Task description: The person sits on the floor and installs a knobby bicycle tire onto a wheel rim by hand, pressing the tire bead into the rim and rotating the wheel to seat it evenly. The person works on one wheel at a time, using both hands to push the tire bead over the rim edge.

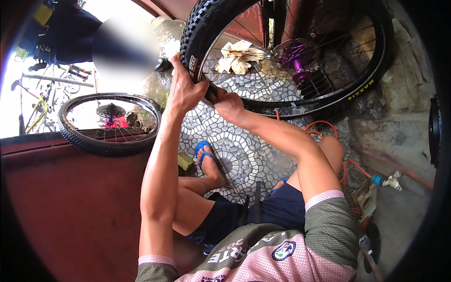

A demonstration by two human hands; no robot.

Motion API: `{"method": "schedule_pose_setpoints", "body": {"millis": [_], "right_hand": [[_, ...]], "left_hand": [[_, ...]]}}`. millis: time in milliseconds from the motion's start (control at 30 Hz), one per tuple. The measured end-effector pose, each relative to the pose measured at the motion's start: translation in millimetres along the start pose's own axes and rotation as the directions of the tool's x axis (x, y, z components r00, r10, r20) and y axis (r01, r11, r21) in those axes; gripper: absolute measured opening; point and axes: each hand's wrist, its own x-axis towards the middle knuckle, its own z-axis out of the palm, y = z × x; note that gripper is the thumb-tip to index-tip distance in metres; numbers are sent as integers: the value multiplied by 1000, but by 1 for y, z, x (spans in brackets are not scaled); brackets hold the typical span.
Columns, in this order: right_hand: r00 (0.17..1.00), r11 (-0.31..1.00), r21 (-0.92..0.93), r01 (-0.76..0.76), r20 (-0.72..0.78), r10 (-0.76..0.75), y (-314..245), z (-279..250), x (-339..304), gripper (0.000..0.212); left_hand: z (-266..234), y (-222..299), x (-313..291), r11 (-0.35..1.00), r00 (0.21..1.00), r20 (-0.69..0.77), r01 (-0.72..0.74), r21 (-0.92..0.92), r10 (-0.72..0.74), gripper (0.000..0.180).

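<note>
Bicycle wheel (297,61) stretches ahead and right from where your left hand (185,91) grasps its tyre (191,42); your right hand (229,105) clenches the edge just beside, presumably so both can steady it.

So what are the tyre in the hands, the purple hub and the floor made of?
Tyre: looks like black rubber, mostly matt, with moulded knobs on its tread. Hub: probably metal, judging by its shiny purple sheen, though the alloy can't be told. Floor: seems to be grey stone or tile pieces set in pale mortar, as the light joints suggest.
</note>
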Motion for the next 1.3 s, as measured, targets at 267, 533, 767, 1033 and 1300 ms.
{"method": "schedule_pose_setpoints", "body": {"millis": [267, 533, 767, 1033, 1300], "right_hand": [[959, 999, 14, -46, 280, 40, 4, -16, 6, 44], [952, 999, -35, -26, 305, 36, 15, -6, -16, 38], [946, 993, 68, -98, 317, 71, 29, -13, -16, 45], [969, 999, -16, -32, 246, 35, 17, -23, -14, 48], [933, 941, 217, -258, 307, 185, 34, 11, -23, 40]], "left_hand": [[-2, -5, -1, 997, 999, -5, 48, -52, -48, 86], [1, -3, 0, 999, 1000, -31, -8, -36, 7, 86], [6, 0, 6, 999, 999, -14, -43, 10, 43, 90], [6, -1, 0, 998, 999, -27, -43, 54, 44, 84], [2, 6, -2, 1000, 1000, 17, 0, -20, 1, 88]]}}
